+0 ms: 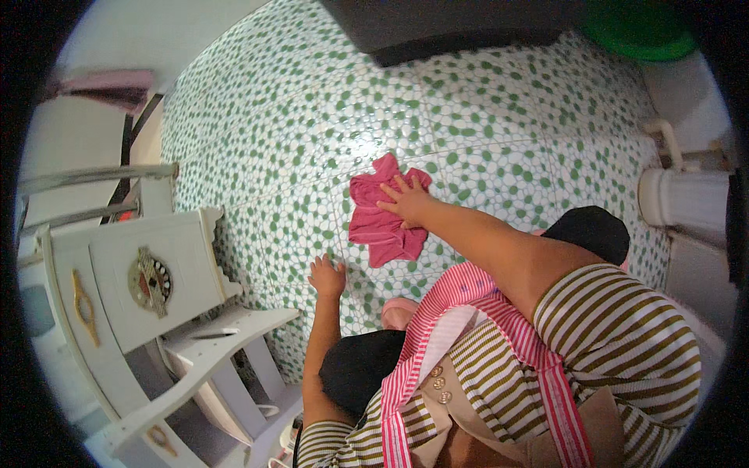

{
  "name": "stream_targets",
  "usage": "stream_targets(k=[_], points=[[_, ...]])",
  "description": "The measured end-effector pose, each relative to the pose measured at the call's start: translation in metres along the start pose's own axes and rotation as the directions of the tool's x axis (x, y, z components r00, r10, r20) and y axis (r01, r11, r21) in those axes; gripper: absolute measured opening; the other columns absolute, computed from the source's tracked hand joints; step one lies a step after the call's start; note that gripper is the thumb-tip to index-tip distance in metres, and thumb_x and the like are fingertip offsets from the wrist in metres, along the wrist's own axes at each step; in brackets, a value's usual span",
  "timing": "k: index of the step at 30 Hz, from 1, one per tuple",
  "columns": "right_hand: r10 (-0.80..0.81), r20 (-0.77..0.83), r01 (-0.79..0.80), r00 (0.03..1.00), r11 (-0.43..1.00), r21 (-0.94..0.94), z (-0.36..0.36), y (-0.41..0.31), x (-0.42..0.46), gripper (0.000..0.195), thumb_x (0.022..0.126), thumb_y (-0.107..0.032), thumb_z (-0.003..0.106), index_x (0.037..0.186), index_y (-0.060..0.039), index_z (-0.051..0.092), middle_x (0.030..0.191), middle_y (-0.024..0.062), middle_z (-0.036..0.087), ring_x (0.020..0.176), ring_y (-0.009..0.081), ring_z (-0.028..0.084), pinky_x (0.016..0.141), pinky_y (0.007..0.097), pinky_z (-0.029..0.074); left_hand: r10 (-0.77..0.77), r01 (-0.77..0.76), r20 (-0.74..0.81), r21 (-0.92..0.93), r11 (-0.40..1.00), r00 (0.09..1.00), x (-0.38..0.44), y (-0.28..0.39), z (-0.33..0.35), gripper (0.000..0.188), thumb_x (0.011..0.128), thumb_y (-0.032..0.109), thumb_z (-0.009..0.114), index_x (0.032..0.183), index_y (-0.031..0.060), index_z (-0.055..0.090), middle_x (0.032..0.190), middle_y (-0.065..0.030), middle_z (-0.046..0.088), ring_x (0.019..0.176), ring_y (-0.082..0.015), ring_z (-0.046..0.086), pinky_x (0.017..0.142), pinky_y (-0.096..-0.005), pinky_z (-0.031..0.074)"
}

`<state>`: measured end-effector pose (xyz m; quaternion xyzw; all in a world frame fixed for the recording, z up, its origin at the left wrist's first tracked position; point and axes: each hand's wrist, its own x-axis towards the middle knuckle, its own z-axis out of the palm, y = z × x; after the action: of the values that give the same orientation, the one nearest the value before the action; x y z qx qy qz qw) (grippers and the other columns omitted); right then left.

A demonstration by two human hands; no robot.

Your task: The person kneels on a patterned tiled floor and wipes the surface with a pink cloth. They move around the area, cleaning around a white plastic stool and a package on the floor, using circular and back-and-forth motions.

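A pink-red cloth point(386, 216) lies crumpled on the green and white pebble-patterned floor point(281, 158). My right hand point(409, 202) presses on the cloth's right part with its fingers spread, palm down. Left of the cloth and a little nearer to me, my left hand point(327, 276) is over the floor with its fingers apart, holding nothing. It does not touch the cloth. Whether its fingertips rest on the floor I cannot tell.
A white cabinet point(175, 275) with gold-coloured handles and open shelves stands at the left. A dark piece of furniture point(456, 29) is at the top, beside a green round object point(643, 35). A white cylindrical object point(684, 199) stands at the right. My pink shoe point(399, 312) is below the cloth.
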<state>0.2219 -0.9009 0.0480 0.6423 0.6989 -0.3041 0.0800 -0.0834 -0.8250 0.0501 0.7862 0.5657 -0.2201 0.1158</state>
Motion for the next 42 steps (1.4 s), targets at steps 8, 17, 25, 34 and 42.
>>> stream_targets(k=[8, 17, 25, 34, 42], points=[[-0.061, -0.077, 0.055, 0.995, 0.996, -0.073, 0.017, 0.003, -0.015, 0.091, 0.069, -0.055, 0.072, 0.145, -0.0403, 0.024, 0.156, 0.0113, 0.007, 0.139, 0.0456, 0.007, 0.102, 0.0699, 0.020, 0.030, -0.028, 0.116, -0.012, 1.000, 0.993, 0.003, 0.033, 0.015, 0.070, 0.076, 0.018, 0.060, 0.139, 0.0045, 0.032, 0.144, -0.0219, 0.031, 0.132, -0.0362, 0.034, 0.106, -0.0571, 0.026], [0.102, -0.076, -0.109, 0.992, 0.990, -0.094, 0.003, 0.037, 0.014, 0.087, 0.073, -0.059, 0.066, 0.145, -0.0414, 0.021, 0.156, 0.0044, 0.008, 0.140, 0.0422, 0.008, 0.103, 0.0685, 0.020, 0.041, -0.055, 0.172, 0.077, 0.995, 0.984, -0.002, 0.040, 0.016, 0.087, 0.074, 0.017, 0.064, 0.144, -0.0045, 0.016, 0.147, -0.0302, 0.018, 0.137, -0.0393, 0.024, 0.109, -0.0557, 0.020], [0.762, -0.034, -0.687, 0.646, 0.601, 0.409, -0.035, 0.203, -0.017, 0.087, 0.075, -0.058, 0.064, 0.146, -0.0357, 0.019, 0.155, 0.0093, 0.012, 0.139, 0.0445, 0.013, 0.100, 0.0712, 0.022, 0.073, -0.066, 0.144, -0.057, 0.996, 0.987, 0.000, 0.034, 0.025, 0.090, 0.071, 0.013, 0.064, 0.143, -0.0064, 0.013, 0.146, -0.0332, 0.015, 0.137, -0.0422, 0.019, 0.107, -0.0556, 0.022], [0.898, 0.153, -0.842, 0.413, 0.313, 0.439, -0.033, 0.259, -0.044, 0.099, 0.077, -0.070, 0.052, 0.148, -0.0354, -0.006, 0.155, 0.0115, -0.010, 0.140, 0.0462, -0.002, 0.109, 0.0641, 0.007, 0.084, -0.081, 0.080, -0.041, 0.996, 0.993, 0.006, 0.034, 0.042, 0.090, 0.070, 0.017, 0.067, 0.139, -0.0128, 0.016, 0.141, -0.0402, 0.016, 0.133, -0.0502, 0.022, 0.108, -0.0511, 0.025], [0.942, 0.104, -0.820, 0.318, 0.219, 0.528, -0.048, 0.254, -0.018, 0.105, 0.069, -0.079, 0.050, 0.149, -0.0344, -0.001, 0.155, 0.0139, -0.012, 0.135, 0.0550, -0.009, 0.107, 0.0669, 0.002, 0.101, -0.099, 0.148, -0.020, 0.995, 0.984, 0.007, 0.033, 0.036, 0.094, 0.070, 0.018, 0.070, 0.138, -0.0155, 0.013, 0.140, -0.0421, 0.015, 0.132, -0.0515, 0.019, 0.109, -0.0492, 0.024]])
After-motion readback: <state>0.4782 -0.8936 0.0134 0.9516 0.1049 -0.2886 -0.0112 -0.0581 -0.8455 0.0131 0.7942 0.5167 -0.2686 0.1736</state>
